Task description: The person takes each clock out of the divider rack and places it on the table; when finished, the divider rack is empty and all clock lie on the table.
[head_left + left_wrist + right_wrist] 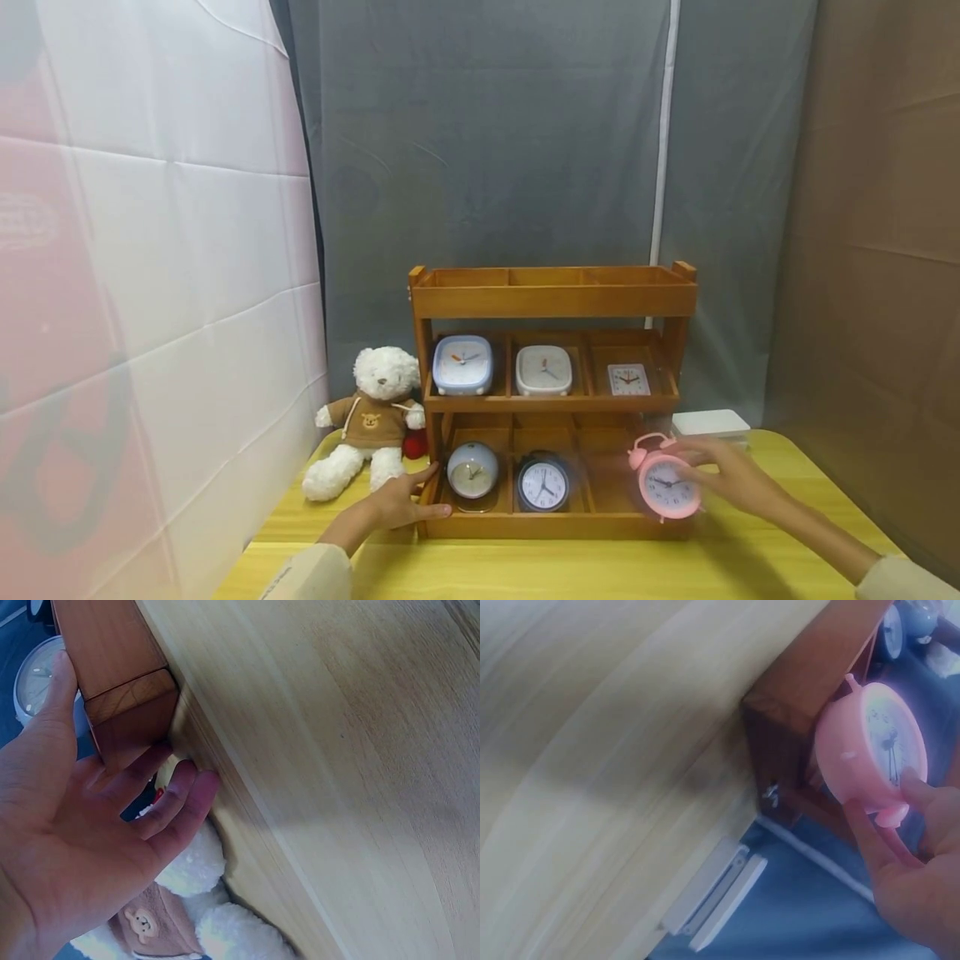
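Note:
My right hand [727,475] pinches a pink twin-bell alarm clock [670,485] by its upper right side, thumb on the face side. In the right wrist view the pink clock tilts beside the end of the wooden shelf [810,667]. At the lower left corner of the shelf [555,527], my left hand [393,502] rests with its thumb over the front edge. The left wrist view shows that hand's fingers [169,799] spread and slightly bent beside the corner. A round grey clock [472,472] and a black clock [543,485] stand in the bottom tier.
The middle tier holds a blue clock [462,365], a white clock [543,371] and a small square clock [628,380]. A white teddy bear [378,417] sits left of the shelf. A white box [711,423] lies behind the right side on the yellow table [525,575].

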Demonstrator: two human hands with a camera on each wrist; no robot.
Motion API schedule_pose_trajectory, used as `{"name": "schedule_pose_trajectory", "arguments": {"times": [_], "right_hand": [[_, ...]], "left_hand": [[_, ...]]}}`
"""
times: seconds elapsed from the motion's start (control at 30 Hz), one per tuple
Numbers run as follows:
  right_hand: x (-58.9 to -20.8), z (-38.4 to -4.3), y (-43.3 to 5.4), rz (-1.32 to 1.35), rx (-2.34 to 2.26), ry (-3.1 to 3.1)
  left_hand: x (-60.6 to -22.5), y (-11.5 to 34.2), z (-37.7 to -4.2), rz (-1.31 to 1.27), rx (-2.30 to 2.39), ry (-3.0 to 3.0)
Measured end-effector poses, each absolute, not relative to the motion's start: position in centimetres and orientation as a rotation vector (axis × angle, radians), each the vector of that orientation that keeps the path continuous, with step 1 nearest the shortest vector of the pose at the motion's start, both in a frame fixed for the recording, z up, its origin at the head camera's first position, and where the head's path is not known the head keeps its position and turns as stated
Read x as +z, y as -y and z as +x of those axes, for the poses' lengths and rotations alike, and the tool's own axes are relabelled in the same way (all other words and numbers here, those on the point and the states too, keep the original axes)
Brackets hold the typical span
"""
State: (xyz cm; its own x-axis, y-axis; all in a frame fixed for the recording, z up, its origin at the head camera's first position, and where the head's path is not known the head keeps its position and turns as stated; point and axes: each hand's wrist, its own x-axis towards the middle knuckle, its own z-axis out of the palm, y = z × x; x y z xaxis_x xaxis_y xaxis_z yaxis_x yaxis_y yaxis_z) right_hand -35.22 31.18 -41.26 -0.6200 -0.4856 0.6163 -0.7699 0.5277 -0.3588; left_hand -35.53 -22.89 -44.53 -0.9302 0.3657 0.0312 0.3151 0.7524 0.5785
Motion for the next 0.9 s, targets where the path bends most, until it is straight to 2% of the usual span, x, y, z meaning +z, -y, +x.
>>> {"name": "schedule_pose_trajectory", "arguments": {"times": [0.43, 0.9], "right_hand": [[-41.8, -35.4, -35.7, 0.970, 0.791, 2.241], [-45.0, -37.7, -37.2, 0.634, 0.566, 2.205]], "left_hand": [[-44.6, 22.9, -35.6, 0.526, 0.914, -2.860], [-44.3, 22.8, -35.4, 0.529, 0.893, -2.853]]}}
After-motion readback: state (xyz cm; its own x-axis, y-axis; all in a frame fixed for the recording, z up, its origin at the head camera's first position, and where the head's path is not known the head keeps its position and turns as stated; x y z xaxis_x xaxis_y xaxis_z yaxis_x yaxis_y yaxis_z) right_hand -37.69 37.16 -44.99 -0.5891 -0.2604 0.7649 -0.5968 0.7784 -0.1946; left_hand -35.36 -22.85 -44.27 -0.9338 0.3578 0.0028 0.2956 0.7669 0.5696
